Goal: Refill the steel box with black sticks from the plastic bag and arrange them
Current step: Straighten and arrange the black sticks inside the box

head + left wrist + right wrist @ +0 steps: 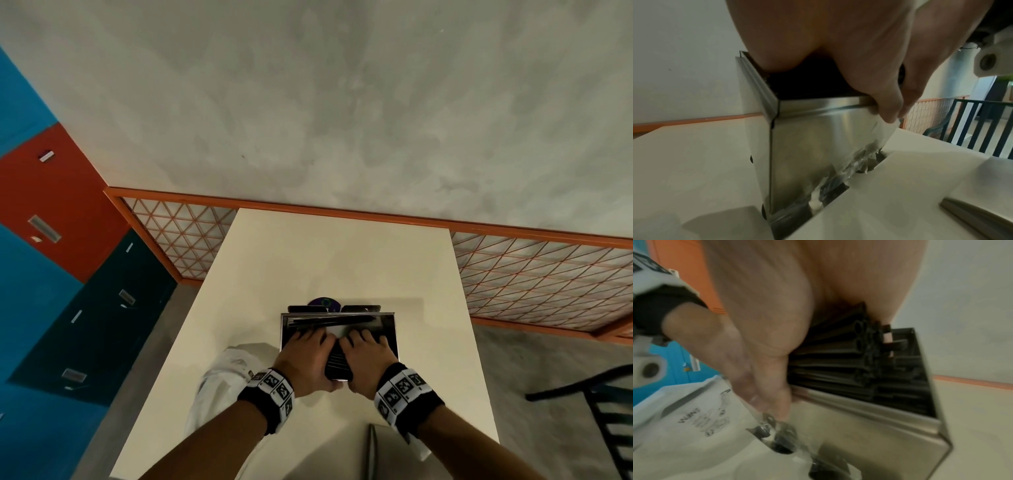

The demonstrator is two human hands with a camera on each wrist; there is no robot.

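An open steel box (391,329) stands on the cream table (308,257), with black sticks lying along its far wall. Both hands hold one bundle of black sticks (337,361) over the box's near edge. My left hand (301,356) grips its left side and my right hand (366,356) its right side. In the right wrist view the black sticks (838,363) are hollow tubes stacked inside the steel box (879,434). In the left wrist view my left hand (859,56) has its thumb at the steel box (818,138) rim, pinching clear plastic wrap (869,154). A white plastic bag (219,383) lies to the left.
A flat steel piece (371,452) lies near the table's front edge. Behind the box sit a purple object (323,303) and dark flat items (306,309). A black chair (603,411) stands to the right, coloured lockers (68,222) to the left.
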